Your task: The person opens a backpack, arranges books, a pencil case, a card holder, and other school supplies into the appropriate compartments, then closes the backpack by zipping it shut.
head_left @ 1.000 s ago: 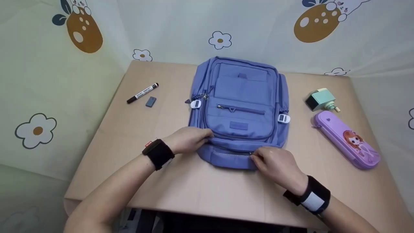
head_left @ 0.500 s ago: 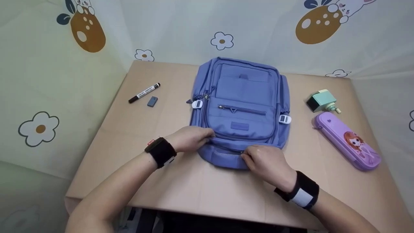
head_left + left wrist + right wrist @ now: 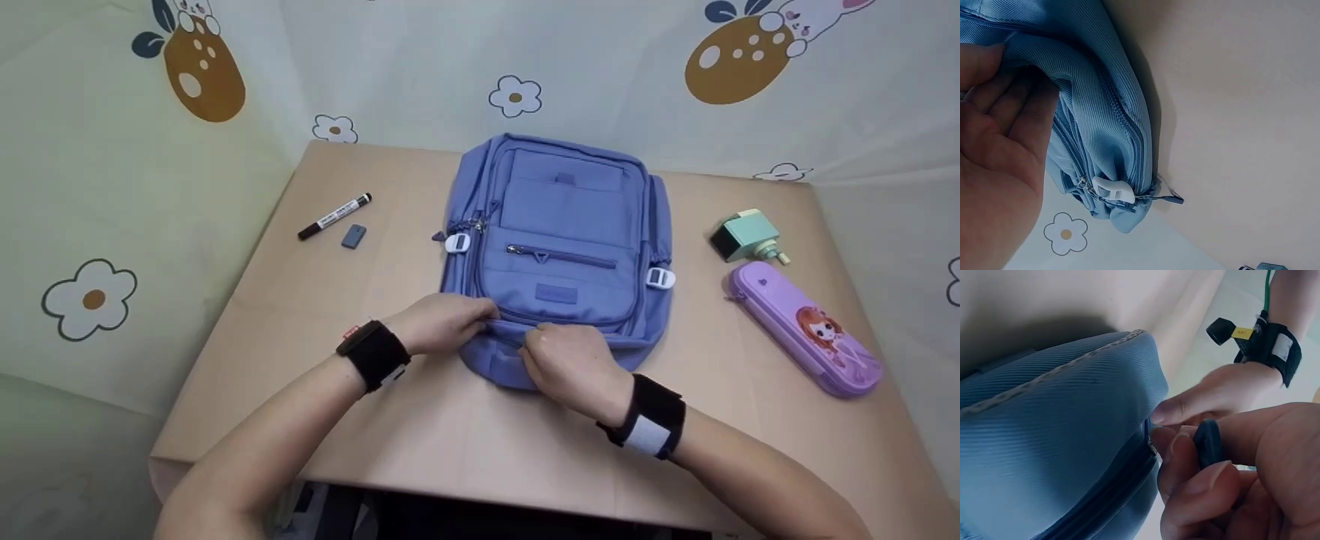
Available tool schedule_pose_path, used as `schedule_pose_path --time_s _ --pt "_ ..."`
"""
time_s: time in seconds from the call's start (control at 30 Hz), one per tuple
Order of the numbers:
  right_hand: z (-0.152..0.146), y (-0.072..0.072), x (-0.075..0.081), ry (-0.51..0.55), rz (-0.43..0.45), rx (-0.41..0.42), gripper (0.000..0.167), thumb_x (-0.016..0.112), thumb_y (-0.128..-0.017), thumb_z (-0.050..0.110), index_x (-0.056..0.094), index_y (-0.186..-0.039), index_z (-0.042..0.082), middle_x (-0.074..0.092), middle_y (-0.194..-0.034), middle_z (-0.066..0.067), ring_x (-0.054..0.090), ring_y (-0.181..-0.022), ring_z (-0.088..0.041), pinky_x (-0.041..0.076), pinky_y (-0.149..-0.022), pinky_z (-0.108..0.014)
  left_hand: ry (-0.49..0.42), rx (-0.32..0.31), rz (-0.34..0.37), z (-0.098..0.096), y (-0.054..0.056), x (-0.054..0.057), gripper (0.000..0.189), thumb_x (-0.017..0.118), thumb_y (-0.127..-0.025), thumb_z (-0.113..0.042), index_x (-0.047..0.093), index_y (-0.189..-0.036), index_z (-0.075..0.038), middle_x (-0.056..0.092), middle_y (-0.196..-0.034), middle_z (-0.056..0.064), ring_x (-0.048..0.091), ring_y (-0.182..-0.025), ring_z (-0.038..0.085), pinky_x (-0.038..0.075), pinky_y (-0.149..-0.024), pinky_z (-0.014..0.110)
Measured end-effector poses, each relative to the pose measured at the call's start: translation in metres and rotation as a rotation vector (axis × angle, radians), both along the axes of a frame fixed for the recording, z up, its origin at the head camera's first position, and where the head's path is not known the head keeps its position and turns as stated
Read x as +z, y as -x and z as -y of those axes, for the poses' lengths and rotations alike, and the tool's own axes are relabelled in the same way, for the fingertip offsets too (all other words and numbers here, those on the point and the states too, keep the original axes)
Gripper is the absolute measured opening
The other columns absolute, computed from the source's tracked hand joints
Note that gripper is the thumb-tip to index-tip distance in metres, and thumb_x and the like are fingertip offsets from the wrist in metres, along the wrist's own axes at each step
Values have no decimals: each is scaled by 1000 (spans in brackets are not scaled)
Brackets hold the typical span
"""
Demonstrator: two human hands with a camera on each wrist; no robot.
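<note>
A blue backpack [image 3: 562, 202] lies on its back on the table, front pockets up. At its lower left corner my left hand [image 3: 444, 322] grips a fold of the fabric; in the left wrist view the thumb presses from one side and the fingers [image 3: 1022, 107] curl beneath. Along the bottom zipper my right hand [image 3: 574, 367] pinches a zipper pull, and the right wrist view shows the blue pull [image 3: 1208, 443] between thumb and fingers. The zipper's slider is partly hidden by my fingertips. Both hands are close together at the near end of the bag.
To the left on the table [image 3: 360, 292] lie a black-and-white marker [image 3: 334, 217] and a small grey-blue block [image 3: 354, 236]. A mint-green block-shaped object [image 3: 748, 234] and a purple pencil case [image 3: 802, 326] lie on the right. Patterned cloth [image 3: 420, 67] hangs behind the table.
My right hand has slid leftward along the bottom zipper with the zipper pull, coming nearer to my left hand. The left hand keeps its grip on the corner of the backpack.
</note>
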State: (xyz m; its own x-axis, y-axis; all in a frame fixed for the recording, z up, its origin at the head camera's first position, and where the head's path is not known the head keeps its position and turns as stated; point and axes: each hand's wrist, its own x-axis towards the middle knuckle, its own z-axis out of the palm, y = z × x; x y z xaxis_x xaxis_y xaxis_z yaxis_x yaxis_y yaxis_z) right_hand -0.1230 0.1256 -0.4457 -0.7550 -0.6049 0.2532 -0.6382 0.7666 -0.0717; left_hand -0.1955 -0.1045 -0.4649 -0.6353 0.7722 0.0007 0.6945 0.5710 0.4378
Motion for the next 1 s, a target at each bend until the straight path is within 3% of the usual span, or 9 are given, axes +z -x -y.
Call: schedule_pose_path --time_s 0.2,0.5,0.6,0.73,1.0 --pt "3 3 -2 -13 12 -3 32 69 -94 21 53 -67 14 51 -62 1 53 -49 -22 44 -41 -39 6 2 0 -1 0 0 10 53 -104 -9 63 -107 -8 68 -95 6 68 -86 24 55 -81 41" --pt "-18 4 5 84 58 -23 26 70 -96 31 64 -73 20 55 -67 8 54 -54 -13 44 -46 -33 11 11 11 -3 -1 0 11 54 -105 -11 63 -110 -9 70 -97 7 69 -87 24 56 -80 41" --pt "-34 5 14 156 68 -39 20 72 -95 32 69 -80 20 59 -72 10 54 -61 -11 46 -52 -31 3 16 14 -3 0 -2 12 54 -105 -12 63 -111 -9 71 -98 7 70 -89 25 56 -81 42" --pt "-64 11 20 239 89 -40 12 75 -94 26 74 -96 14 67 -86 4 62 -79 -16 52 -73 -37 3 27 23 -2 0 -2 14 54 -104 -11 65 -114 -9 73 -104 9 71 -94 27 57 -85 43" --pt "-119 15 -6 253 148 36 37 82 -88 25 71 -118 6 71 -108 -6 64 -103 -24 52 -89 -44 14 38 34 2 -2 -1 16 54 -104 -10 65 -116 -8 73 -110 10 70 -101 28 55 -90 43"
